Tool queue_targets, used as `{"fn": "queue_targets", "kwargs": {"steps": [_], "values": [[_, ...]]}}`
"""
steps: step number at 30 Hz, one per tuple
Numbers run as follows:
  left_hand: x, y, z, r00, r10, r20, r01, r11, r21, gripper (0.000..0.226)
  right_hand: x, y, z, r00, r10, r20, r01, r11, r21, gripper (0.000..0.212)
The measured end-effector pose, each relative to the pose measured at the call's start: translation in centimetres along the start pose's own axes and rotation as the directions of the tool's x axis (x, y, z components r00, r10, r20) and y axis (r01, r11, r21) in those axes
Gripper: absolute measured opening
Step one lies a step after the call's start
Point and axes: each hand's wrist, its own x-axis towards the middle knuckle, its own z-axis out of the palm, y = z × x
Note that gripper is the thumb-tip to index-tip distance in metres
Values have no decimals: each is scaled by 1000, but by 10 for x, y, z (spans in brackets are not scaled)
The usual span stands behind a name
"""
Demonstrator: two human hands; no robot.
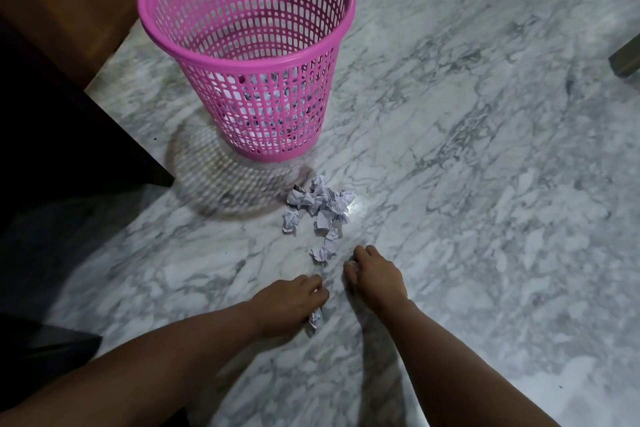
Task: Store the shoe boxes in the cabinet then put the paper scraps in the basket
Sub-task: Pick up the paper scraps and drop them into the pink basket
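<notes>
A pink mesh basket [246, 55] stands upright on the marble floor, with crumpled paper showing through its lower wall. Several crumpled paper scraps [323, 208] lie in a loose heap just in front of it, one smaller scrap [290, 220] a little to the left. My left hand [289, 302] rests low on the floor, fingers curled around a paper scrap [316, 317] that sticks out below them. My right hand [375, 276] is beside it, fingers bent down to the floor close to the nearest scrap [322, 253]; whether it holds anything is hidden.
A brown wooden cabinet [69, 0] stands at the back left, with a dark piece of furniture [52, 135] in front of it. A furniture leg [625, 61] shows at the right edge. Grey-veined marble floor [485, 184] spreads to the right.
</notes>
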Motion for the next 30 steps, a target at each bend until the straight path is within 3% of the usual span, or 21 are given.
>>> {"fn": "queue_targets", "kwargs": {"steps": [4, 7, 11, 14, 17, 23, 30], "values": [[3, -11, -18, 985, -106, -135, 92, 990, -107, 25, 1, 0, 1, 993, 39, -107, -17, 979, 204, 19], [11, -28, -40, 938, -220, -269, 194, 974, -121, 39, 8, -11, -3, 972, -55, -229, 102, 975, 197, 22], [23, -54, -66, 855, -381, -351, 364, 924, -117, 40, 21, -32, -9, 942, -104, -320, 152, 980, 128, 29], [31, -73, -65, 873, -379, -308, 389, 921, -31, 48, 28, -40, -4, 973, -124, -195, 132, 991, 30, 41], [36, -80, -48, 907, -351, -232, 362, 932, 8, 37, 33, -48, 3, 990, -134, -46, 130, 988, -83, 43], [41, -64, -41, 919, -354, -175, 362, 932, 16, 36, 36, -63, 0, 974, -226, 32, 228, 969, -95, 25], [35, -50, -49, 942, -331, -59, 327, 943, -66, 28, 21, -62, 8, 952, -288, 103, 296, 952, -74, 25]]}}
